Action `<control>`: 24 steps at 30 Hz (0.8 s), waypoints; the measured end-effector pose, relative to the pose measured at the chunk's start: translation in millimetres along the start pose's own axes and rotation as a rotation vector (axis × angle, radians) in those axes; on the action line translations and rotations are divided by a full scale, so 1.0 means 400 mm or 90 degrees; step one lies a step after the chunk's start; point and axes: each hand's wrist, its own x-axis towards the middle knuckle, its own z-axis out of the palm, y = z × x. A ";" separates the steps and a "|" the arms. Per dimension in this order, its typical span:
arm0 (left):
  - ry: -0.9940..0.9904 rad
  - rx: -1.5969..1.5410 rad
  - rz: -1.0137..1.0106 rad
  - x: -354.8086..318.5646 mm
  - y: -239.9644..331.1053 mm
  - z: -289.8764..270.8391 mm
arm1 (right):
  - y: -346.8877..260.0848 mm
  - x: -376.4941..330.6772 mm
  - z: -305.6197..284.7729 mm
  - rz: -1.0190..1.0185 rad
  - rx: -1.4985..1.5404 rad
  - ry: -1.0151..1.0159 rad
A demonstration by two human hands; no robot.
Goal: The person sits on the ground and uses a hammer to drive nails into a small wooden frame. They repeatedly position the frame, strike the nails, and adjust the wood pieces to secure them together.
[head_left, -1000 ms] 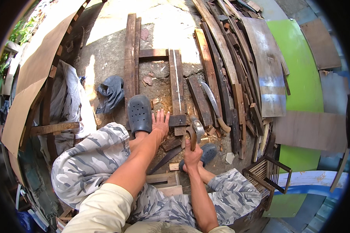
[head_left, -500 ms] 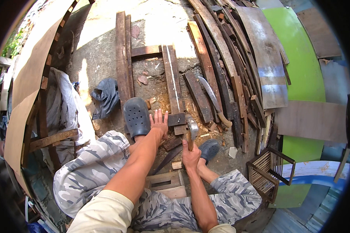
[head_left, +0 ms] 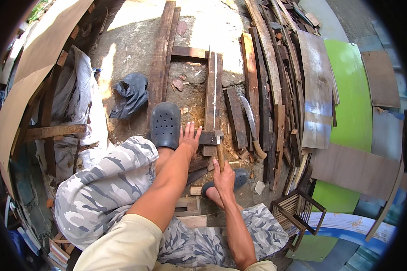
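Note:
My right hand [head_left: 224,180] is wrapped around the wooden handle of a hammer [head_left: 220,156]. The metal hammer head is at the right end of a short dark wooden crosspiece [head_left: 208,137]. That crosspiece lies across a long timber with a whitish stripe [head_left: 214,90], close to the timber's near end. My left hand [head_left: 191,140] lies open with its fingers stretched out, its palm over the left end of the crosspiece. Beside it, my left foot in a dark clog [head_left: 165,124] rests on the long timbers at the left. My right foot's clog [head_left: 235,179] is near the hammer handle.
A large curved knife [head_left: 253,126] with a wooden handle lies right of a short dark beam [head_left: 236,118]. Several long planks [head_left: 269,58] run along the right. A black plastic bag [head_left: 130,95] lies at left, a slatted wooden crate [head_left: 298,217] at lower right. Wood chips litter the ground.
The hammer head has come down from just right of the crosspiece onto its right end. My right foot has shifted left, and the whole view has swung a little.

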 end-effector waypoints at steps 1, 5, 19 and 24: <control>0.003 0.003 -0.001 0.002 -0.001 0.001 | -0.006 0.002 -0.001 0.000 0.028 0.005; 0.005 0.010 0.003 -0.006 0.007 -0.008 | 0.025 0.019 0.019 -0.046 -0.027 -0.022; 0.006 0.013 0.003 -0.011 0.004 -0.008 | -0.022 0.006 -0.025 0.014 0.044 0.003; 0.001 0.000 0.013 -0.014 0.006 -0.018 | 0.096 0.026 0.043 -0.064 0.103 0.088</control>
